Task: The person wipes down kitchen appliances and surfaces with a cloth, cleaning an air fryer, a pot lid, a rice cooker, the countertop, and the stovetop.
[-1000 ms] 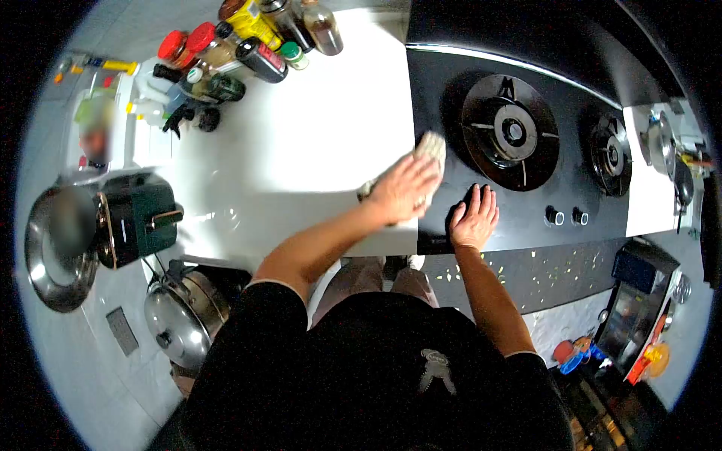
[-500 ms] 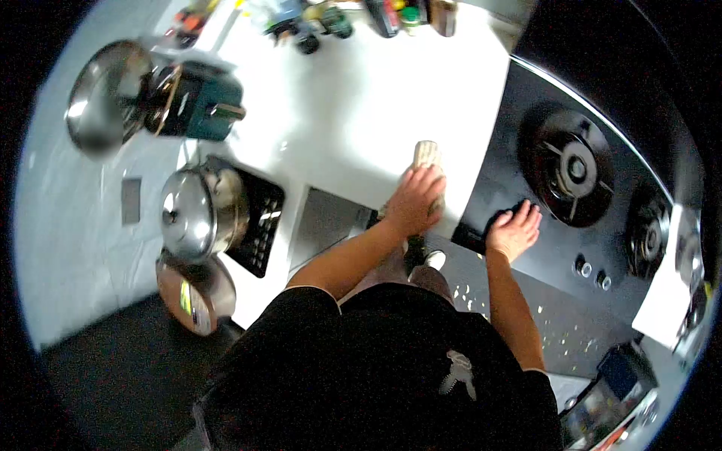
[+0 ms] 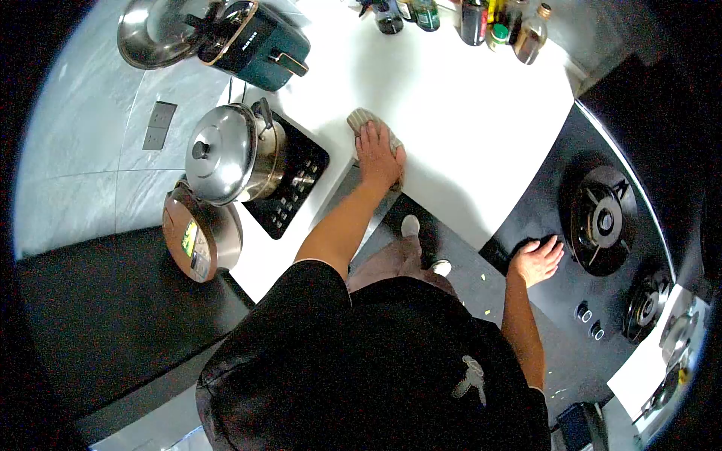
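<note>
My left hand presses down on a folded striped cloth at the front edge of the white countertop. Part of the cloth shows beyond the fingertips, and more of it sticks out beside the wrist; the rest is under the palm. To the right, my right hand rests on the black gas cooktop, its fingers spread and nothing in them. A burner lies just past those fingers.
On the left, a lidded steel pot stands on a black induction hob, near a brown rice cooker and a dark green appliance. Several bottles line the back. Small scraps lie on the floor.
My left hand has slid the cloth leftward along the counter, away from the cooktop. My right hand stays on the cooktop's edge. The head view has shifted.
</note>
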Motion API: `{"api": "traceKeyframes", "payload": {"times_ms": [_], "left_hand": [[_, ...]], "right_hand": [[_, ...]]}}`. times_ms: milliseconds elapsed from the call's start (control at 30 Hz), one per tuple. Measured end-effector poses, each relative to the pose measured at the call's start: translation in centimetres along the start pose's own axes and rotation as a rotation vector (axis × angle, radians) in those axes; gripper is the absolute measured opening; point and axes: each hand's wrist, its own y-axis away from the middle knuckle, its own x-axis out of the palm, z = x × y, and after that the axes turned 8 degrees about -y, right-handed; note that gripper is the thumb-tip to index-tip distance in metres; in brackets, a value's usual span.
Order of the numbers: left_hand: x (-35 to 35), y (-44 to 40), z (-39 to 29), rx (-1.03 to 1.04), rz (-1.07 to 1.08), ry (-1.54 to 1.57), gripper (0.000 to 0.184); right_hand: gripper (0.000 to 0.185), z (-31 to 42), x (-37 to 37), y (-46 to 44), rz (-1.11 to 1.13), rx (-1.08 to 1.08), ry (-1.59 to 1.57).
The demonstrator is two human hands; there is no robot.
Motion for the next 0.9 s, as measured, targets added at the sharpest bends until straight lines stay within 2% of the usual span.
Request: {"api": "traceKeyframes", "payload": {"times_ms": [133,233,300,367,433,567,600,733,833,900], "left_hand": [[1.1,-1.4,1.7,0.005,-0.014,0.036,0.072],[1.6,-4.1,3.7,-0.051,0.013,-0.076,0.072],[2.2,-6.1,5.7,-0.202,0.013,-0.125,0.072],[2.5,-8.0,7.6,-0.242,0.016,-0.132,0.072],[2.5,-9.7,9.9,-0.171,-0.001,-0.125,0.072],[2.4,-12.8,13.7,-0.18,-0.026,-0.179,0.069],[3.4,-13.5,15.1,-0.107,-0.148,-0.206,0.066],[3.8,-15.8,17.8,0.02,-0.24,-0.208,0.065],[3.7,-16.7,18.9,-0.048,-0.169,-0.223,0.064],[3.8,-17.3,19.5,-0.382,-0.122,-0.227,0.066]], "right_hand": [[0.047,-0.4,0.6,0.1,-0.072,-0.071,0.019],[0.045,-0.5,0.7,0.1,-0.118,-0.12,0.036],[0.045,-0.7,0.8,0.2,-0.095,-0.114,0.059],[0.044,-1.0,1.0,0.2,-0.089,-0.122,0.061],[0.044,-0.6,0.7,0.1,-0.07,-0.1,0.065],[0.048,-1.6,1.3,0.2,-0.019,-0.072,0.068],[0.049,-1.6,1.3,0.2,-0.021,-0.076,0.069],[0.048,-1.8,1.5,0.2,-0.032,-0.099,0.057],[0.048,-2.2,1.6,0.0,-0.034,-0.111,0.065],[0.048,-2.5,1.9,-0.1,-0.075,-0.168,0.058]]}}
